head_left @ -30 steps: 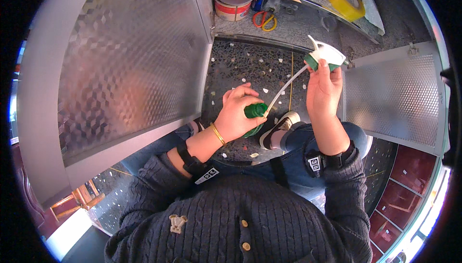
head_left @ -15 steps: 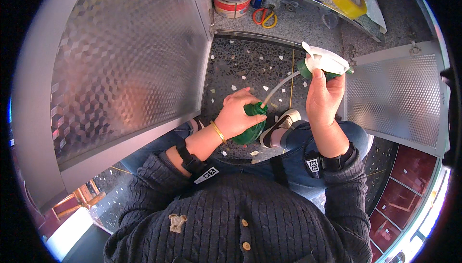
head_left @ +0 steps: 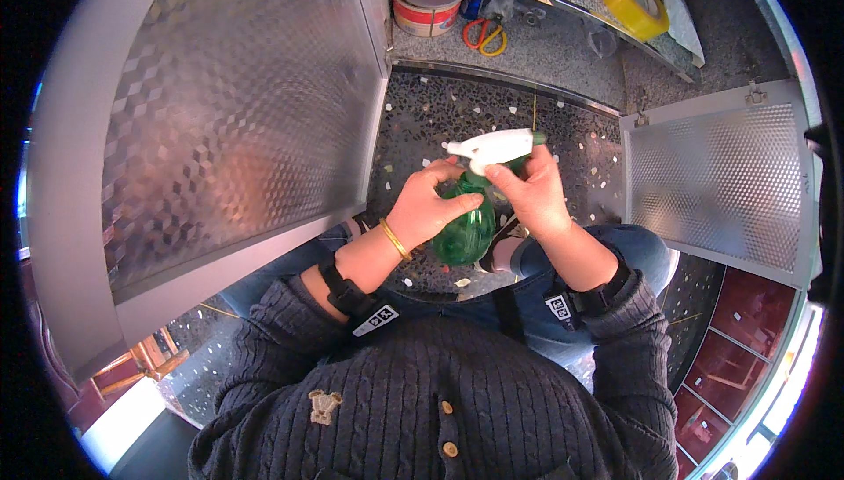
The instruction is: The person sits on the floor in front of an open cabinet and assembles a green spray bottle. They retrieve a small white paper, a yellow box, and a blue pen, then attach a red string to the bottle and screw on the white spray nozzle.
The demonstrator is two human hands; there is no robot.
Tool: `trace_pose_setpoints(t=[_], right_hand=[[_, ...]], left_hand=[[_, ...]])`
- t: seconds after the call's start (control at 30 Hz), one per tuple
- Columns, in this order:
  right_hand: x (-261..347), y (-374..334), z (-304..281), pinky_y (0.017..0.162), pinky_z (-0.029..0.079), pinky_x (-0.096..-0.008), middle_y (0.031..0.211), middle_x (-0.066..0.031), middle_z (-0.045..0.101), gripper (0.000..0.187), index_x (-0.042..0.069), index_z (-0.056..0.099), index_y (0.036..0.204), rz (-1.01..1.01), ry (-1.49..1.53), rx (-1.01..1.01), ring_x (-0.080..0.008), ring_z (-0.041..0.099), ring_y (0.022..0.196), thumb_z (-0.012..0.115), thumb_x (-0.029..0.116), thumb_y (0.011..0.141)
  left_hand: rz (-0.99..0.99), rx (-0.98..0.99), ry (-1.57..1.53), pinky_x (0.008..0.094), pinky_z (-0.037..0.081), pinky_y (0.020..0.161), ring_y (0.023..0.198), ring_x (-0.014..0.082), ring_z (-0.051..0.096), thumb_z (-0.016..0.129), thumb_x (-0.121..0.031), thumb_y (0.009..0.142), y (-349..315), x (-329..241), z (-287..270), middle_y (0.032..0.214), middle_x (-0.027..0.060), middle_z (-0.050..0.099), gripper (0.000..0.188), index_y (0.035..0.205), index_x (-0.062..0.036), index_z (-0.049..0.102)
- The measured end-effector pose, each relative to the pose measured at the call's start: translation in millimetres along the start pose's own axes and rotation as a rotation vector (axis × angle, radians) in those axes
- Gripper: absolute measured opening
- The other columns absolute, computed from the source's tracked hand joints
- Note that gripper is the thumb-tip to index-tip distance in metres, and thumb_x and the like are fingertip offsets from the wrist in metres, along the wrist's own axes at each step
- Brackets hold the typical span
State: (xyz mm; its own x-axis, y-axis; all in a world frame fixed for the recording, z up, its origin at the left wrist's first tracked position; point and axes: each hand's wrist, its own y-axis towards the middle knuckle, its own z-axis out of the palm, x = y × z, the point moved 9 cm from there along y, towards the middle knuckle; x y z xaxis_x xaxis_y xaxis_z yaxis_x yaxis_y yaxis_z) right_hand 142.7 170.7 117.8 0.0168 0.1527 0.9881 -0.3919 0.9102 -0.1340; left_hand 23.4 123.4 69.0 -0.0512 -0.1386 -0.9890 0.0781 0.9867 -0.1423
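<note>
Between my knees is a green see-through spray bottle [head_left: 466, 236], nearly upright. My left hand [head_left: 428, 203] wraps round its upper part, thumb across the front and a gold bangle on the wrist. A white spray head [head_left: 499, 148] with green parts sits at the bottle's neck, its trigger side toward the left. My right hand [head_left: 534, 190] pinches the spray head near its collar. The dip tube no longer shows outside the bottle. Whether the collar is seated on the neck I cannot tell.
Open cabinet doors with patterned panels stand at left [head_left: 237, 128] and right [head_left: 716, 185]. On the shelf ahead are a round tub [head_left: 428, 18], scissors with red and yellow handles [head_left: 485, 38] and a yellow tape roll [head_left: 633, 3]. Below lies a speckled dark floor [head_left: 422, 120].
My right hand has brought the spray head left and down to the bottle's neck, and the tube has gone from sight. My left hand keeps its hold on the bottle.
</note>
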Motion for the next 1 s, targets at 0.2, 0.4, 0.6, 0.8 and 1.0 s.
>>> trace_pose_setpoints(t=[0.2,0.4,0.6,0.8,1.0], right_hand=[[-11.9,4.6,5.5,0.08,0.045,-0.0281,0.096,-0.0061,0.062,0.03,0.001,0.053,0.102,0.044,-0.094,0.092,-0.0119,0.056,0.089,0.068,0.009,0.077],[-16.6,5.8,4.7,0.081,0.045,-0.0284,0.096,-0.0058,0.061,0.031,0.001,0.053,0.103,0.064,-0.067,0.052,-0.0123,0.056,0.088,0.068,0.009,0.077],[-4.2,3.9,7.6,0.079,0.046,-0.029,0.094,-0.0084,0.061,0.041,0.0,0.049,0.105,0.009,-0.246,0.014,-0.0137,0.057,0.088,0.071,0.016,0.075],[-11.8,6.3,6.9,0.083,0.044,-0.0303,0.098,-0.0116,0.058,0.051,-0.002,0.042,0.112,0.017,-0.297,0.015,-0.0178,0.056,0.094,0.07,0.022,0.076],[-20.7,1.5,15.5,0.097,0.034,-0.038,0.119,-0.0171,0.045,0.068,0.001,0.028,0.128,0.041,-0.201,0.285,-0.0252,0.044,0.114,0.063,0.035,0.081]], left_hand=[[-0.059,0.002,-0.06,0.0311,0.043,0.083,0.092,0.0221,0.058,0.073,-0.021,0.067,-0.9,1.5,-1.7,0.097,0.0132,0.06,0.035,0.092,0.0019,0.063],[-0.075,0.044,-0.155,0.0302,0.043,0.082,0.09,0.021,0.058,0.073,-0.022,0.067,-2.1,6.2,3.0,0.096,0.013,0.06,0.039,0.096,0.002,0.062],[-0.035,-0.02,-0.085,0.03,0.044,0.08,0.089,0.0214,0.058,0.074,-0.022,0.066,-0.2,7.4,-0.6,0.095,0.0123,0.06,0.041,0.096,0.003,0.061],[-0.058,-0.055,-0.168,0.0284,0.044,0.079,0.088,0.016,0.057,0.073,-0.017,0.07,-0.4,8.9,-1.7,0.094,0.0088,0.06,0.038,0.098,0.003,0.058],[-0.055,-0.116,-0.65,0.0269,0.044,0.085,0.095,0.0125,0.055,0.06,-0.002,0.081,0.7,3.4,-13.9,0.106,0.0056,0.058,0.031,0.111,-0.0005,0.053]])
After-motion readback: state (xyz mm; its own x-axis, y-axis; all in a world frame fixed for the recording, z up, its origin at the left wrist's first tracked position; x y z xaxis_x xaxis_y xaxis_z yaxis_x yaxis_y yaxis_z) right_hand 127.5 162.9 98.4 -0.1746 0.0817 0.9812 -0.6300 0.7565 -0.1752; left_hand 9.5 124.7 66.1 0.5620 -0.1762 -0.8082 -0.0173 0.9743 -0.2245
